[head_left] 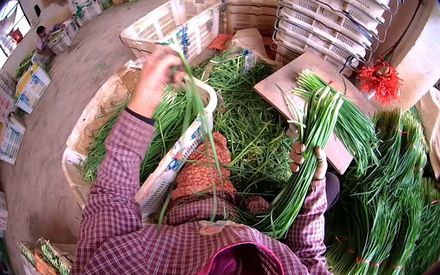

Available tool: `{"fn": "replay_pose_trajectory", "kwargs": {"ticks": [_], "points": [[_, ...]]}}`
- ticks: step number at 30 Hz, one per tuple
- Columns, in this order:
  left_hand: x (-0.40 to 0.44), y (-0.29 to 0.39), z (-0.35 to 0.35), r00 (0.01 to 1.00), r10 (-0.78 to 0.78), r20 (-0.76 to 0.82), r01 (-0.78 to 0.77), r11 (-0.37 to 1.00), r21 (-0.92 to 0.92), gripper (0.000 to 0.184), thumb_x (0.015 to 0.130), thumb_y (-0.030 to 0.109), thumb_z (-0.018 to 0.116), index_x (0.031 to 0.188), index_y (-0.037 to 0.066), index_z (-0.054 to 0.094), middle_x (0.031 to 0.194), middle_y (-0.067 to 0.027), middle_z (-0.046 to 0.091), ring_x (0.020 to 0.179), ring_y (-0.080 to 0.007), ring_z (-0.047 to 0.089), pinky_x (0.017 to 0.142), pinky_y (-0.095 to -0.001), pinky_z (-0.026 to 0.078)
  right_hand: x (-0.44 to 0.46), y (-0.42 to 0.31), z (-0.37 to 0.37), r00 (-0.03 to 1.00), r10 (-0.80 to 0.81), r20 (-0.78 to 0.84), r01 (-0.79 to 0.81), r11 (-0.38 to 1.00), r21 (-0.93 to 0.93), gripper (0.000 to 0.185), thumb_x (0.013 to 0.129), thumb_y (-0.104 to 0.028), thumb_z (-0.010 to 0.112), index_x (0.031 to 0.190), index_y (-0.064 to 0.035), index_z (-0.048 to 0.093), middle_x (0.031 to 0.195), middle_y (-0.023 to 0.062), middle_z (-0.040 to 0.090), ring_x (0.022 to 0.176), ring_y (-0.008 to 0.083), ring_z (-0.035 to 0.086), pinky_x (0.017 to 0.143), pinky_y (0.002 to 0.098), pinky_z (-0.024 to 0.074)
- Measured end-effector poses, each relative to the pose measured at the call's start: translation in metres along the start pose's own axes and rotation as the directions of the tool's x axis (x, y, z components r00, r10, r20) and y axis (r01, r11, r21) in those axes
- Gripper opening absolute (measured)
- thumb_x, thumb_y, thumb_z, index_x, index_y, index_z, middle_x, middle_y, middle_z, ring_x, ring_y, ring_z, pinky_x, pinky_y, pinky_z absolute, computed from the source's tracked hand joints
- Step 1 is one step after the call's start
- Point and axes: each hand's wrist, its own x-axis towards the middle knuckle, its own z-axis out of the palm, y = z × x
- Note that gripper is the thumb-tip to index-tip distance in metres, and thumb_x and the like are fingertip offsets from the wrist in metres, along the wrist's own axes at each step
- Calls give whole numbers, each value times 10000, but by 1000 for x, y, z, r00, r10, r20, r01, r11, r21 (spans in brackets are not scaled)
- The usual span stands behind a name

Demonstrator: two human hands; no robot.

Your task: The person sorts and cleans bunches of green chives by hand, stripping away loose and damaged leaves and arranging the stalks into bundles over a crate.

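My left hand (155, 82) is raised over the white basket on my left, blurred by motion. Its fingers are closed on a few long green chive blades (210, 138), which hang down past the basket rim. In my right hand (308, 162) is a thick bunch of chives (319, 120), pale ends up and green tips trailing toward my lap. Behind that bunch, more chives (354, 134) lie on a tilted board (279, 86). Loose chives (164, 111) fill part of the lined basket (176, 162).
Loose green leaves (252, 133) are heaped between basket and board. Bundles with red ties (388, 210) pile up on my right. Red ties (381, 83) hang near stacked crates (326, 14). Another crate (173, 25) stands ahead. Across the floor, a person (43, 39) sits by crates.
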Motion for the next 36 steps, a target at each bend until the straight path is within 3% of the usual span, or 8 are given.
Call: {"fn": "replay_pose_trajectory", "kwargs": {"ticks": [4, 9, 13, 15, 21, 23, 29, 36], "points": [[-38, -41, 71, 980, -127, 153, 150, 978, -148, 18, 867, 53, 551, 882, 62, 548, 721, -73, 644, 491, -97, 576, 414, -219, 477, 29, 9, 16, 997, 31, 77, -24, 996, -90, 556, 848, -326, 644, 1324, -107, 459, 1302, 106, 513, 1217, 327, 496, 618, 345, 576], [-58, -77, 117, 986, -15, 164, 41, 986, -159, 42, 885, 75, 563, 889, 43, 536, 681, -32, 598, 530, -96, 586, 452, -209, 465, 44, 32, 19, 967, 89, -239, -152, 954, -259, 517, 792, -327, 701, 1191, -54, 517, 984, 127, 632, 761, 270, 655, 512, 416, 576], [-61, -83, 117, 991, 110, 79, -129, 948, 290, 53, 875, 60, 551, 840, 38, 517, 682, 8, 552, 532, -35, 484, 475, -188, 397, 39, 42, 33, 947, 246, -209, -292, 927, -234, 440, 845, -386, 622, 1097, -30, 560, 770, 131, 649, 650, 250, 641, 539, 324, 552], [-61, -87, 109, 976, 175, 129, -199, 958, 206, 30, 865, 40, 544, 842, 33, 527, 684, 6, 560, 531, -27, 465, 471, -187, 386, 37, 38, 19, 947, 276, -166, -312, 916, -251, 503, 835, -349, 646, 1228, -83, 480, 1062, 65, 550, 728, 167, 543, 548, 287, 538], [-34, -85, 53, 984, 180, 6, -177, 965, 195, 47, 871, 6, 553, 831, 6, 530, 661, -51, 587, 509, -65, 513, 435, -207, 399, 20, 35, 20, 968, 233, -89, -241, 965, -99, 440, 809, -319, 685, 1142, -71, 543, 992, 77, 591, 702, 189, 590, 570, 327, 533], [-42, -82, 40, 982, 169, 90, -188, 760, 622, 428, 846, 255, 670, 1143, -40, 580, 1083, -98, 632, 996, -177, 593, 882, -315, 461, 21, 33, 18, 970, 227, -90, -236, 966, -103, 442, 811, -319, 681, 1151, -73, 540, 1003, 81, 592, 710, 199, 600, 585, 336, 531], [-71, -53, 101, 904, -133, 406, 82, 987, 142, 374, 909, 289, 608, 1137, -7, 587, 1026, -43, 610, 996, -116, 547, 890, -257, 424, 31, 45, 22, 951, 272, -147, -291, 948, -131, 471, 812, -317, 677, 1180, -62, 529, 1024, 108, 609, 733, 229, 640, 567, 353, 549], [-56, -68, 109, 962, -189, 197, 232, 946, -225, 274, 941, 263, 556, 1017, 1, 592, 962, -71, 640, 892, -155, 632, 777, -288, 524, 28, 44, 20, 958, 281, -60, -287, 937, -198, 694, 821, -343, 656, 1371, -38, 361, 1234, 197, 509, 974, 363, 613, 577, 332, 590]]}}
